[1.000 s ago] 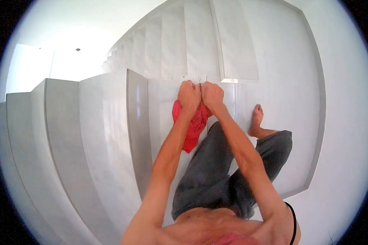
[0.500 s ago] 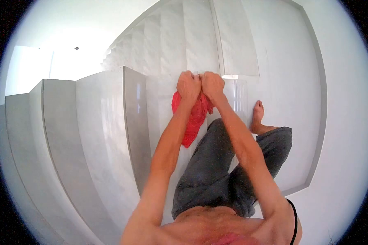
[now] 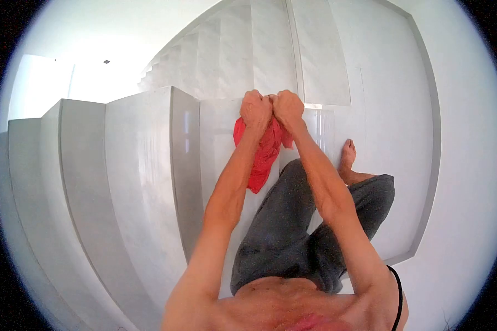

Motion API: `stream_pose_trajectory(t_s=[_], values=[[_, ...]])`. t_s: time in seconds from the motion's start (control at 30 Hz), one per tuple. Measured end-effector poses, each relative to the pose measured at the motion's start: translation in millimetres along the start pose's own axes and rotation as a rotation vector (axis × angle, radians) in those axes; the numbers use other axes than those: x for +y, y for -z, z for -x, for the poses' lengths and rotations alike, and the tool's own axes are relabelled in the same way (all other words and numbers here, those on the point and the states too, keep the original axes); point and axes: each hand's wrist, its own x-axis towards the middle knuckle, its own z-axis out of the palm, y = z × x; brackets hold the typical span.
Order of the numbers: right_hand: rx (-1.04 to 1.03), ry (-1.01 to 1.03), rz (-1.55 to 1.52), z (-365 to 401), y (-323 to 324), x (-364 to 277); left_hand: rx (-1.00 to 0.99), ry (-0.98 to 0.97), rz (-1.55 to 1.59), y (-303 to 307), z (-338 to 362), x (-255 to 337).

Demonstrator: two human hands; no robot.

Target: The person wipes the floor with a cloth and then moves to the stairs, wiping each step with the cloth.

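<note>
Fists pressed together, left hand [image 3: 256,108] and right hand [image 3: 288,106] both clenched on red cloth [image 3: 263,154], above white stairs [image 3: 143,165], bare foot [image 3: 347,157] beside

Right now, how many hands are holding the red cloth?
2: the left hand grips the top of the crumpled red cloth, and the right hand grips it right beside, fists touching. No others show.

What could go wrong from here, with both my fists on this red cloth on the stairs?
Your left hand and right hand both clench the red cloth, so neither is free to catch you if you stumble. Your bare foot stands on glossy white steps, which may be slippery, more so if the cloth drips; whether it is wet cannot be told.
</note>
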Motion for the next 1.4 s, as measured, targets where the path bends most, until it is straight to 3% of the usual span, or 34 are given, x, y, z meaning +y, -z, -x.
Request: stream_pose_trajectory(t_s=[0.2, 0.33, 0.47, 0.7, 0.87, 1.07, 1.23, 1.4], values=[[0.049, 0.074, -0.009, 32.0, -5.8, 13.3, -0.021, -0.029, 0.007, 5.1, 34.1, -0.6], [0.066, 0.017, -0.013, 4.4, -7.6, 8.8, 0.004, 0.015, 0.044, -0.3, 3.9, 7.8], [0.076, 0.132, 0.041, 1.6, -5.0, 9.0, 0.037, 0.007, -0.013, -2.1, 2.6, 4.8], [-0.015, 0.189, 0.013, 62.3, -13.1, -5.4, 0.038, -0.028, 0.102, 28.4, 62.3, -35.2], [-0.124, 0.222, 0.138, 50.6, -16.6, -14.4, 0.015, -0.020, 0.112, 30.1, 51.7, -37.6], [0.057, 0.303, 0.023, 27.8, -22.9, -29.7, 0.153, -0.018, 0.123, 30.9, 25.5, -39.3], [0.001, 0.202, 0.076, -3.2, -27.9, -51.9, 0.155, 0.044, 0.094, 32.2, -13.9, -46.6], [-0.046, 0.161, 0.091, 11.1, -20.3, -58.5, 0.081, 0.089, 0.091, 42.3, -3.8, -40.1]])
